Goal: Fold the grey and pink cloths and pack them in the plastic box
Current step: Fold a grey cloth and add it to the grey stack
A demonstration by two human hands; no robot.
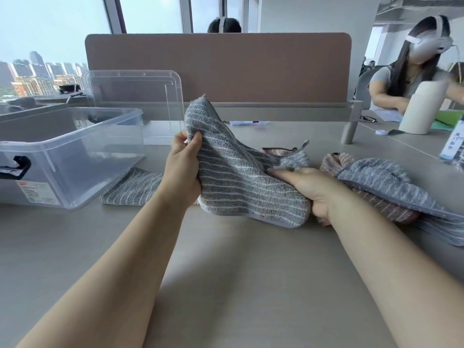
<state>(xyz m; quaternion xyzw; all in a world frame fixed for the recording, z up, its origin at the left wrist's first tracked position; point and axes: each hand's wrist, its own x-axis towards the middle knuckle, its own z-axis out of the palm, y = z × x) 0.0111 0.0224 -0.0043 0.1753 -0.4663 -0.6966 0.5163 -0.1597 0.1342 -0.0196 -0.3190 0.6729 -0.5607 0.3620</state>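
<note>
Head view: both hands' grip, left hand (184, 167) and right hand (313, 194), pinches ribbed, striped grey terry cloth (241, 182).

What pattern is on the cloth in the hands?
Grey with thin white stripes on the held cloth, seen in the head view.

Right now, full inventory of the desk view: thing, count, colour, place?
clear plastic storage box: 1, transparent, black latch, empty, left.
clear plastic lid: 1, transparent, upright behind box.
grey striped cloth in hands: 1, grey-white, centre, lifted.
folded grey striped cloth: 1, flat beside box.
pile of grey and pink cloths: count unclear, right.
brown desk divider: 1, back.
white cylinder: 1, far right.
grey desk: 1.
other people: 2, background.
left hand: gripping cloth.
right hand: gripping cloth.
</note>
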